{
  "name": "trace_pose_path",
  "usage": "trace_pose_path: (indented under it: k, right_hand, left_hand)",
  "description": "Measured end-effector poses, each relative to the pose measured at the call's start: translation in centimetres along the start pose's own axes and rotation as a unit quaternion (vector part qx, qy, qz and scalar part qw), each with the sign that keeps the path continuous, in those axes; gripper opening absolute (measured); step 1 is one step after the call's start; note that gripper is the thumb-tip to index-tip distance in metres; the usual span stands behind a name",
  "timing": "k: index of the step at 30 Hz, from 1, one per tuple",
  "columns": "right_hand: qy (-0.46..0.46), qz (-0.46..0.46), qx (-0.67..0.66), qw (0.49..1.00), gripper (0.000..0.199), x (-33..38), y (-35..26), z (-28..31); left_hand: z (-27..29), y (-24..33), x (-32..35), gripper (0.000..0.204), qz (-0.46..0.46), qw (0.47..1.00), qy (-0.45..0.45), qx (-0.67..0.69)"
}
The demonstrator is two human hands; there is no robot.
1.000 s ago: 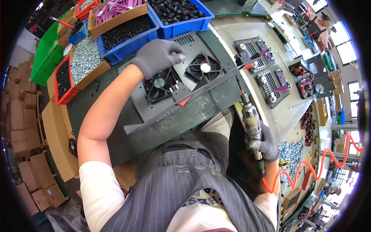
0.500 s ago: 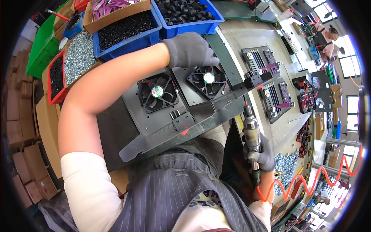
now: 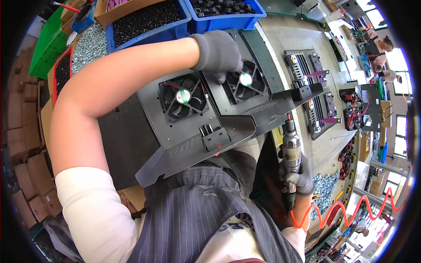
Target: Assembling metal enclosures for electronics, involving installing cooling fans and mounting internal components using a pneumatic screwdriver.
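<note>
My left hand [image 3: 219, 52], in a dark grey glove, reaches across to the upper left corner of the right black fan [image 3: 246, 79]. Its fingers are bent down there; whatever they pinch is hidden beneath them. The left fan [image 3: 183, 96] sits beside it. Both fans lie on dark sheet-metal panels [image 3: 169, 133] with a long bent flange along the near side. My right hand [image 3: 301, 177], gloved too, is wrapped round a power screwdriver [image 3: 291, 151], bit pointing away from me, right of the flange. A coiled orange hose [image 3: 324, 219] runs from its lower end.
Blue bins of black screws [image 3: 147, 26] and black round parts [image 3: 223, 8] stand at the far side. Silver screws [image 3: 90, 48] fill a box at far left. More assemblies with purple boards [image 3: 322, 105] lie on the right-hand bench. Other people are in the background.
My left hand has moved left across the right fan, from its top edge to its upper left corner, and a downward digit now shows. The screwdriver stays in my right hand. The view has shifted slightly.
</note>
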State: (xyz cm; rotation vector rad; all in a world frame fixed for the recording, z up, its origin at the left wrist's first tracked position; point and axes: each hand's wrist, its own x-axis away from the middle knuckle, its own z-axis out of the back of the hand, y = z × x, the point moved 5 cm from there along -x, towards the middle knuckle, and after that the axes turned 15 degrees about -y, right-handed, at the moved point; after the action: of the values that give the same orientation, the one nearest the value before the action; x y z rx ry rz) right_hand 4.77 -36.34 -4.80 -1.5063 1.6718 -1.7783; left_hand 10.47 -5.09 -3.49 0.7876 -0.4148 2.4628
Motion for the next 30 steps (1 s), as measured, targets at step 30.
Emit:
trace_pose_path:
  k: [30]
  right_hand:
    - [-0.033,-0.040,-0.016,0.999,0.083,0.4,-0.9,0.9]
  left_hand:
    - [1.6,2.2,3.7,0.029,-0.095,0.857,0.222,0.455]
